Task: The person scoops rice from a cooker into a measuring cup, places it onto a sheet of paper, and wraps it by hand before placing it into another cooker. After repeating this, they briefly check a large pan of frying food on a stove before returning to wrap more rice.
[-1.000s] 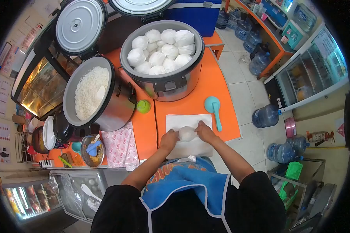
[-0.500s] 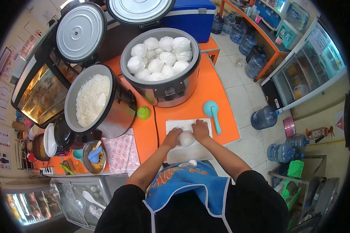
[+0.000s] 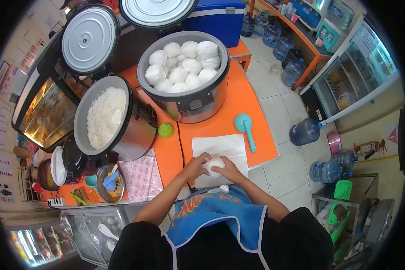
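Between my hands is a white round bundle (image 3: 214, 166), held over the near part of a white paper sheet (image 3: 225, 146). My left hand (image 3: 197, 166) wraps round its left side, and my right hand (image 3: 229, 171) curls round its right side. Right of the sheet's top edge lies a turquoise scoop (image 3: 245, 126). Beyond the paper, a large open cooker (image 3: 198, 101) holds several similar white wrapped bundles (image 3: 179, 75). Another open cooker (image 3: 137, 135) to the left is filled with white rice (image 3: 104, 114).
A green cup (image 3: 165, 130) and a black cable stand left of the sheet on the orange table (image 3: 238, 96). Printed wrapping papers (image 3: 141, 175) and a metal bowl (image 3: 117, 194) lie at the front left. A blue cooler (image 3: 218, 22) is behind. Water bottles (image 3: 305, 132) stand on the floor.
Both hands have moved down toward my body and closed round the bundle. My right hand has come off the sheet's upper part, and the bundle's surface is turned differently.
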{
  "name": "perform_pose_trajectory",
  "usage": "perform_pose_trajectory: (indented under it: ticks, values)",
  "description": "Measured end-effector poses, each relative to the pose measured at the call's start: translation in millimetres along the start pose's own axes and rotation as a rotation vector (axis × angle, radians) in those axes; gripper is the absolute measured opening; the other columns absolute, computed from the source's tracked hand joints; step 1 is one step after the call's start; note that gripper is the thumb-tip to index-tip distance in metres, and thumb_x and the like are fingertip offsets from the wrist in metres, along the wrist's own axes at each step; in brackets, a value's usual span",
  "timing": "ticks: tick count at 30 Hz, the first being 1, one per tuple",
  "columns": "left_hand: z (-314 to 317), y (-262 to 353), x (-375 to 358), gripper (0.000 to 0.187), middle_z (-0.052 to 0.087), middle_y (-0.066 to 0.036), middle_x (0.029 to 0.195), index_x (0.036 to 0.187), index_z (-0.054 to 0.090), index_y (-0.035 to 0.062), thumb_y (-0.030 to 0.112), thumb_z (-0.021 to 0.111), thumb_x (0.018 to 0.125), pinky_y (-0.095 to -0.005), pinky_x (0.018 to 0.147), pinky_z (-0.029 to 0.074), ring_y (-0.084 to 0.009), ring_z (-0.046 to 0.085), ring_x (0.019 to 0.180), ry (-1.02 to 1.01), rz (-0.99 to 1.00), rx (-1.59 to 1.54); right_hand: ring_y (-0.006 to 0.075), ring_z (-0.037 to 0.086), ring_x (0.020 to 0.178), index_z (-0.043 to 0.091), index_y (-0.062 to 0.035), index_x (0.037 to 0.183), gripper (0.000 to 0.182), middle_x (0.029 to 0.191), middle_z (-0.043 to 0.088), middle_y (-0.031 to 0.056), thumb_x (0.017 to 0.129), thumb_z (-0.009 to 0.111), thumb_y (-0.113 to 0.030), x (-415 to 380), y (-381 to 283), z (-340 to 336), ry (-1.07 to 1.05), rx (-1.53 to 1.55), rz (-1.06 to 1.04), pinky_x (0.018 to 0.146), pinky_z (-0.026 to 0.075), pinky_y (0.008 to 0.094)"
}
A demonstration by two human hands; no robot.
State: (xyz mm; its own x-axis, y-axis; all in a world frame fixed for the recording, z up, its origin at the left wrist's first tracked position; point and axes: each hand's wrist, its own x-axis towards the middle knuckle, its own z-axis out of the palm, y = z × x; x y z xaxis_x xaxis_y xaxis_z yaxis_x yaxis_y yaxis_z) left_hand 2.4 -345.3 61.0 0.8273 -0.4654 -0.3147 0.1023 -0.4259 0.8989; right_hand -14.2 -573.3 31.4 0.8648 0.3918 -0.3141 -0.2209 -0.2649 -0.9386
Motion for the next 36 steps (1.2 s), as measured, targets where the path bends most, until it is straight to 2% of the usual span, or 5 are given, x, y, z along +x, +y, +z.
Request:
perform_pose_trajectory:
  ticks: [12,19,23,29,36]
  values:
    - [-33,81,-47,0.064,0.06,-0.017,0.145,0.151,0.049,0.004,-0.007,0.059,0.089,-0.0351,0.104,0.053,-0.0352,0.067,0.121,0.294,0.551,0.581,0.0267,0.058,0.13,0.049,-0.0173,0.147,0.065,0.142,0.058,0.0079,0.098,0.061,-0.059,-9,-92,17,-0.217,1.241,0.159,0.109,0.049,0.0469]
    - [-25,59,-58,0.11,-0.003,-0.021,0.173,0.166,0.004,0.0067,0.063,0.061,0.091,-0.0602,0.123,-0.011,-0.0369,-0.02,0.158,0.202,0.525,-0.227,0.0237,0.055,0.132,0.039,-0.0099,0.154,0.069,0.144,0.056,0.0066,0.102,0.058,-0.052,9,-121,41,-0.298,1.184,-0.023,0.115,0.041,0.0445]
    - [-51,69,-76,0.103,-0.02,-0.021,0.171,0.167,0.003,0.0105,0.057,0.062,0.096,-0.0593,0.123,-0.007,-0.0392,-0.027,0.155,0.381,0.421,0.132,0.0241,0.06,0.126,0.044,-0.0055,0.149,0.059,0.14,0.058,0.0095,0.105,0.059,-0.042,26,-163,36,-0.277,1.056,-0.002,0.11,0.046,0.0439]
    - [-94,82,-111,0.095,-0.023,-0.024,0.169,0.168,0.005,0.0132,0.045,0.064,0.1,-0.0556,0.125,0.003,-0.0407,-0.019,0.157,0.412,0.491,-0.005,0.0184,0.062,0.115,0.052,-0.0001,0.136,0.045,0.125,0.063,0.0103,0.1,0.069,-0.02,91,-270,6,-0.225,0.406,-0.232,0.097,0.053,0.0351]
    - [-123,0,-166,0.065,0.034,-0.018,0.166,0.155,0.044,0.0085,0.036,0.066,0.101,-0.0457,0.117,0.039,-0.0342,0.047,0.143,0.327,0.206,-0.07,0.0203,0.062,0.113,0.053,0.0011,0.139,0.059,0.129,0.062,0.013,0.098,0.069,-0.039,260,-343,-51,-0.118,-0.109,-0.273,0.091,0.053,0.0368]
